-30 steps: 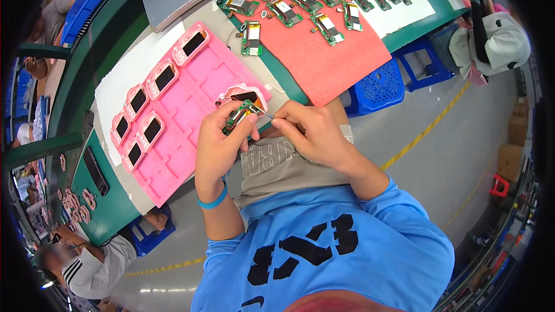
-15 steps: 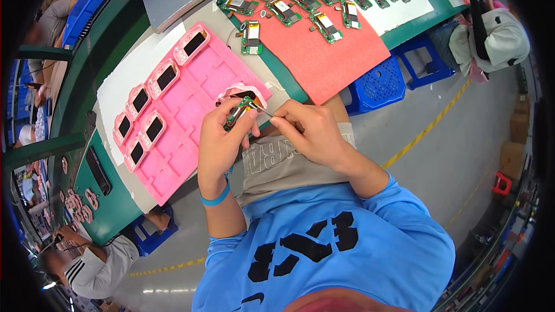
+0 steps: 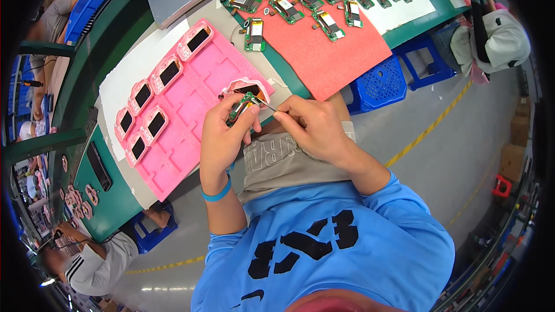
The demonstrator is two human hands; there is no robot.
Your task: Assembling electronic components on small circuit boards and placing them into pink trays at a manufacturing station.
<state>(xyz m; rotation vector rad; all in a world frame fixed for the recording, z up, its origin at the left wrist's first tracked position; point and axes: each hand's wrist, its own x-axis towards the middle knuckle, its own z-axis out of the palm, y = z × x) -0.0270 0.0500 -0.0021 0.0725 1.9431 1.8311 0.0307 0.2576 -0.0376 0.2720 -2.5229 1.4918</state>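
Note:
My left hand (image 3: 224, 138) is closed around a small green circuit board (image 3: 241, 106), pinching it between thumb and fingers. In my right hand (image 3: 315, 121) is a thin metal tool, apparently tweezers (image 3: 268, 105), whose tip meets the upper right end of the board. Just behind the board, a pink shell with a dark screen (image 3: 250, 88) rests at the near corner of the pink foam tray (image 3: 199, 98). My left fingers cover part of the board, so its lower side is hidden.
Several pink framed screens (image 3: 167, 73) sit in the tray's far and left slots. Beyond, several circuit boards with batteries (image 3: 286, 8) lie on a red foam sheet (image 3: 347, 63) and a white sheet. Blue stools (image 3: 378, 86) stand right; co-workers sit at both sides.
My right hand has shifted slightly, with the tool still touching the board. My left hand keeps its hold, and more of the pink shell shows behind it.

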